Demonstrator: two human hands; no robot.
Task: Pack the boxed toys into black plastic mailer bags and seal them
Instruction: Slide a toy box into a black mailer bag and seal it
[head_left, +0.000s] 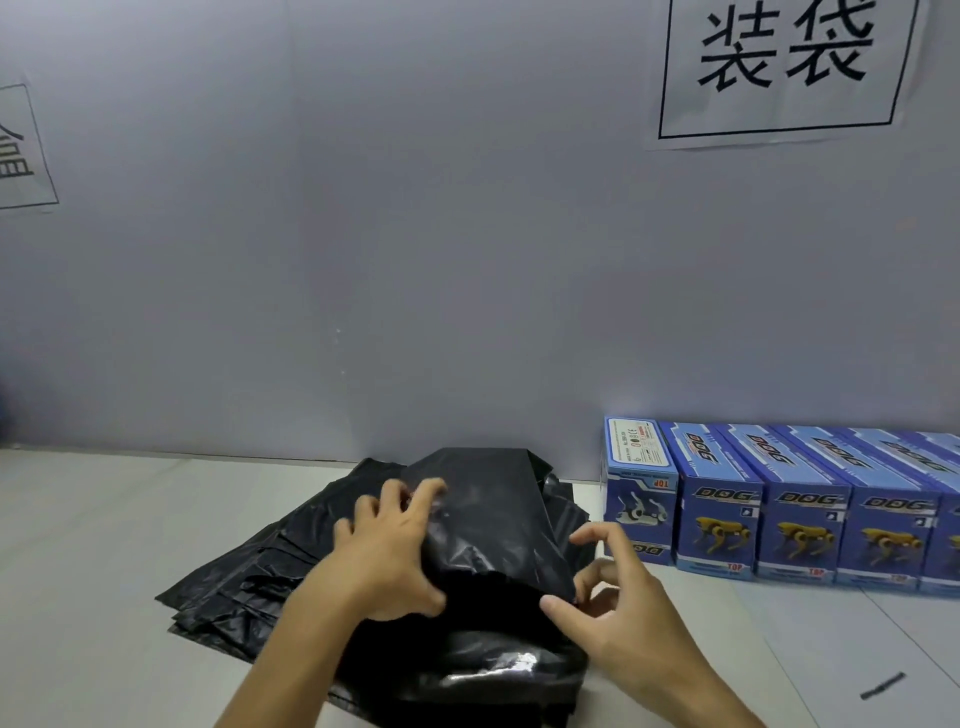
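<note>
A filled black mailer bag (488, 525) stands bulging on a spread pile of flat black mailer bags (249, 582) at the table's centre. My left hand (389, 556) presses on the bag's left face with fingers spread and slightly bent. My right hand (608, 608) pinches the bag's right edge between thumb and fingers. The bag's lower flap (467, 665) lies folded toward me. A row of blue boxed dog toys (800, 514) stands against the wall to the right. What is inside the bag is hidden.
A grey wall rises right behind the table, carrying a paper sign (784, 67) at upper right and another (21, 150) at far left. A small dark strip (883, 686) lies on the white table (104, 519) near my right forearm.
</note>
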